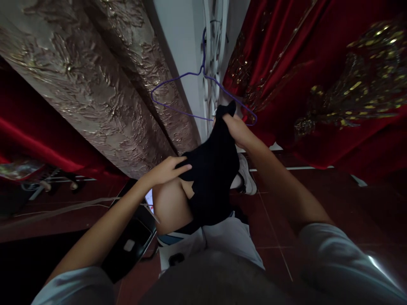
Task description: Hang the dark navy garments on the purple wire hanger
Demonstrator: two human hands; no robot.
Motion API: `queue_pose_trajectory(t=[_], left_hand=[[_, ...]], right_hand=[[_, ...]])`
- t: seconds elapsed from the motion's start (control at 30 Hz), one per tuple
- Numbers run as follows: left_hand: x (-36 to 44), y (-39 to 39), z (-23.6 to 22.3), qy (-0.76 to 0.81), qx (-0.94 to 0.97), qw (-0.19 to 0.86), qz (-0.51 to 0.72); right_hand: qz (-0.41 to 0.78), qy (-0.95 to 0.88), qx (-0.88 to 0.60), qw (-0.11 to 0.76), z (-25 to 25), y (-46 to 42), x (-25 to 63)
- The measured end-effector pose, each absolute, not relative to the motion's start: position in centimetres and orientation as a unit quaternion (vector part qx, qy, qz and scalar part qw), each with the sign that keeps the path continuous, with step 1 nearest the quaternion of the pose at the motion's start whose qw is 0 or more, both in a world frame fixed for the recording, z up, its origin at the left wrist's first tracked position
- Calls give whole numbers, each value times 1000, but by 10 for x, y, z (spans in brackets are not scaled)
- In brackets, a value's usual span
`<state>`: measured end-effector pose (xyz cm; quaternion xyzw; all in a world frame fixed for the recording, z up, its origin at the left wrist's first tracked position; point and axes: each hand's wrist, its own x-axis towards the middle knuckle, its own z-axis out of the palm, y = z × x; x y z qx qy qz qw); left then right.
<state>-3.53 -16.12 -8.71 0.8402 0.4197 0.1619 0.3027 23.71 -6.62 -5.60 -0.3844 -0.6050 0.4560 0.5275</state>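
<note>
A black garment (pixel 211 169) is draped over my lap and bare knee, its upper end lifted toward the wall. My right hand (pixel 233 126) grips that raised end, with the cloth bunched above the thumb and part of the fingers hidden. On the garment's left edge lies my left hand (pixel 173 168), thumb and a finger spread apart over the cloth and the other fingers mostly out of sight. A purple wire hanger (pixel 186 75) hangs just beyond the garment, its lower right corner beside my right hand. Nothing is on the hanger's bar.
White scrolled metalwork (pixel 216 46) stands behind the hanger. Beige embossed fabric (pixel 95 84) hangs at left, red cloth with gold sequins (pixel 356 84) at right. A black case-like object (pixel 135 237) and a lit screen (pixel 149 201) sit left of my leg. Red tiles (pixel 299 212) cover the floor.
</note>
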Motion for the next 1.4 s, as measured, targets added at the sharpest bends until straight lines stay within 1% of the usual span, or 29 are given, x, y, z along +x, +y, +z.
queue_pose_trajectory(t=[0.1,0.17,0.23,0.33,0.37,0.43,0.5,0.53,0.63,0.7,0.73,0.8,0.9,0.97,1.0,1.07,1.13,1.23,1.33,1.4], left_hand=[[-60,-146,-86,473,834,236,161],[-75,-137,-85,504,829,187,155],[-86,-131,-87,524,831,144,122],[-96,-130,-98,544,831,111,22],[-99,-131,-103,548,829,111,-4],[-104,-134,-109,548,828,115,-23],[-109,-133,-106,541,836,92,5],[-111,-130,-100,533,843,64,38],[-119,-110,-73,486,848,-55,206],[-121,-92,-55,460,821,-108,319],[-121,-85,-48,464,806,-111,349],[-117,-78,-40,490,792,-86,353],[-109,-81,-40,523,805,-19,279],[-106,-84,-38,533,806,-8,258],[-106,-83,-36,536,798,-24,275],[-103,-77,-26,522,770,-82,357],[-93,-69,-12,479,753,-102,441],[-64,-68,10,410,764,-24,498],[-39,-77,27,404,771,50,490],[-34,-81,33,418,776,88,464]], right_hand=[[346,-629,-422,554,-58,-61,245],[306,-636,-413,575,-61,-57,241],[314,-634,-404,580,-69,-53,232],[362,-640,-416,535,-81,-49,223],[361,-645,-423,525,-84,-49,225],[320,-658,-436,525,-86,-52,235],[253,-674,-446,531,-83,-58,251],[223,-682,-452,530,-79,-62,260],[166,-690,-470,525,-66,-70,276],[164,-689,-473,524,-58,-72,279],[169,-689,-472,524,-56,-73,279],[173,-689,-470,524,-53,-74,278],[157,-691,-480,517,-54,-75,280],[153,-697,-478,511,-54,-74,283],[156,-700,-474,511,-55,-74,284],[171,-697,-464,519,-57,-72,283],[196,-685,-458,532,-61,-71,278],[228,-680,-448,534,-72,-74,271],[221,-710,-432,512,-80,-87,273],[183,-720,-420,522,-78,-97,283]])
